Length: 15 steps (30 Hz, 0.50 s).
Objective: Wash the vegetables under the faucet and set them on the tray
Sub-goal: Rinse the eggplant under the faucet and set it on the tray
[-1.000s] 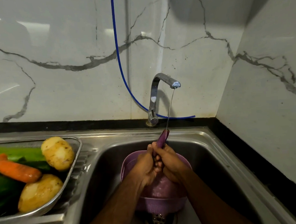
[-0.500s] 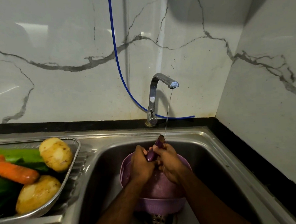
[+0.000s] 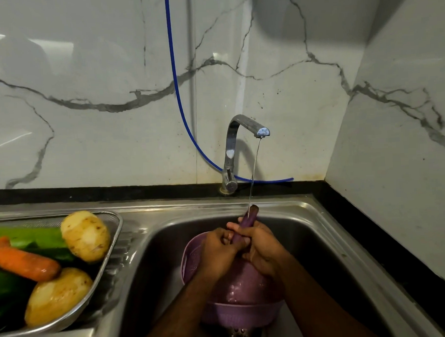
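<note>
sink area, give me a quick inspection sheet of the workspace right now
surface: steel sink, wet, purple colander in the basin
job's things: purple eggplant under faucet stream; tray holds two potatoes, carrot, green vegetables
clutter: nothing seen
hands: left hand and right hand both grip the eggplant
cables: blue hose down the wall behind the faucet
surroundings: marble walls, black counter edge
</note>
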{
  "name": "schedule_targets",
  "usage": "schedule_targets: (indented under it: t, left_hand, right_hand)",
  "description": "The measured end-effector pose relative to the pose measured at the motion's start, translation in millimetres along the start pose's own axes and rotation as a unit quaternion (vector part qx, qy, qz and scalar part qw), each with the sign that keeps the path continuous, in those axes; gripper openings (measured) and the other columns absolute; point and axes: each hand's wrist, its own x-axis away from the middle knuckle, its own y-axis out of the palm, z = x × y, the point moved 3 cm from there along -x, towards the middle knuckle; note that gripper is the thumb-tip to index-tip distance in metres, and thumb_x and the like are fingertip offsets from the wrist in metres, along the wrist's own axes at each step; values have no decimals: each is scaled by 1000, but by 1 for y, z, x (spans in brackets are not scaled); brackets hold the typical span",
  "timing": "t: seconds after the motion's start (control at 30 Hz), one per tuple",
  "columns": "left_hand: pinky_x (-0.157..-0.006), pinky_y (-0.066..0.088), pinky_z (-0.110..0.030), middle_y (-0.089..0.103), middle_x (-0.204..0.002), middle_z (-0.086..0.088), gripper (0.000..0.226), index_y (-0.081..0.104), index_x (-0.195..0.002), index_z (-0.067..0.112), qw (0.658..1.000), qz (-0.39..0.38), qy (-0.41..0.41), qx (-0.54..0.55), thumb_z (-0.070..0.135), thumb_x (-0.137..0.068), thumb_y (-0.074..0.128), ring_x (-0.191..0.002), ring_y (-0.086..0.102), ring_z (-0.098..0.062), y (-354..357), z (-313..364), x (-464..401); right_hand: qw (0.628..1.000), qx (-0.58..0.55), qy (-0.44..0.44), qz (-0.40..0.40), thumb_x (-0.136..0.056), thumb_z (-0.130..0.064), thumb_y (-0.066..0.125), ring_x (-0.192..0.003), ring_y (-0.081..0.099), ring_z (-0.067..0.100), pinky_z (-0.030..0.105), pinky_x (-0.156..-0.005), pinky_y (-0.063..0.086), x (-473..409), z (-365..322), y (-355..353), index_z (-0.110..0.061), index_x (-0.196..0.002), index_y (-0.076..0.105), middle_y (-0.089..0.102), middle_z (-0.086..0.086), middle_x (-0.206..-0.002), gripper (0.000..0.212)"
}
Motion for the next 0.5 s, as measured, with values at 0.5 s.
schedule_targets:
  t: [0.5]
  left_hand:
    - [-57, 48, -26, 67, -76, -5, 12, 59, -86, 15, 1000, -10, -6, 15, 9, -91, 68, -66, 63, -18, 7, -7, -6]
  right_hand:
    - [999, 4, -23, 29, -102, -9, 59, -95, 72, 29, 46, -82, 62, 5, -6, 2, -1, -119, 63, 74, 14, -104, 19]
